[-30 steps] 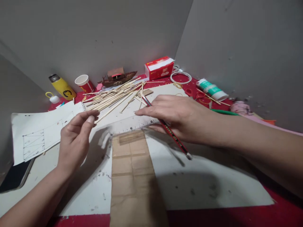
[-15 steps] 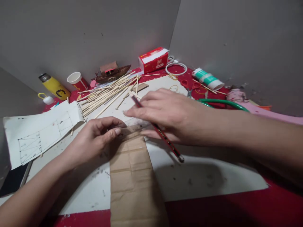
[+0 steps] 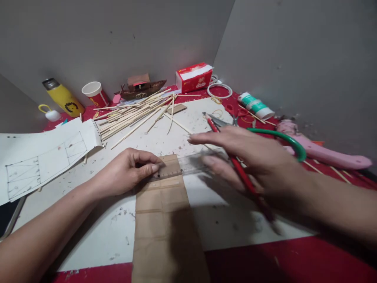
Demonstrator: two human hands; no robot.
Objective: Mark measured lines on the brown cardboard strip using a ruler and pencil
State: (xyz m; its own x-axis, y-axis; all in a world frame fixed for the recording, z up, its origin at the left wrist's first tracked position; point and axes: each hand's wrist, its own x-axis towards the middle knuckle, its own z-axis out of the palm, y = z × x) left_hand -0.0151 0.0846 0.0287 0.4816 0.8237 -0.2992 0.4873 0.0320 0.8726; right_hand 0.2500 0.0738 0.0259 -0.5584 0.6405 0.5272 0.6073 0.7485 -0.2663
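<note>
A strip of creased brown cardboard (image 3: 153,228) runs from the bottom edge up to the middle of the view. Across its far end lies a clear ruler (image 3: 173,171). My left hand (image 3: 129,173) pinches the ruler's left end, thumb and forefinger pressed on it over the cardboard. To the right, my right hand (image 3: 250,157) is blurred by motion, with a red pencil (image 3: 243,175) held among its fingers, the point facing away from me. The right fingers are above or beside the ruler's right part; whether they touch it I cannot tell.
Wooden sticks (image 3: 132,118) lie heaped at the back, before a model boat (image 3: 141,86). Left are a sketch sheet (image 3: 50,157), a yellow bottle (image 3: 63,96) and a paper cup (image 3: 96,94). Right are green-handled pliers (image 3: 279,135) and a pink glue gun (image 3: 330,151). A tissue pack (image 3: 194,77) stands behind.
My right hand has moved right with the pencil, away from the cardboard, uncovering the ruler. My left hand stays at the ruler's left end. The view has shifted slightly.
</note>
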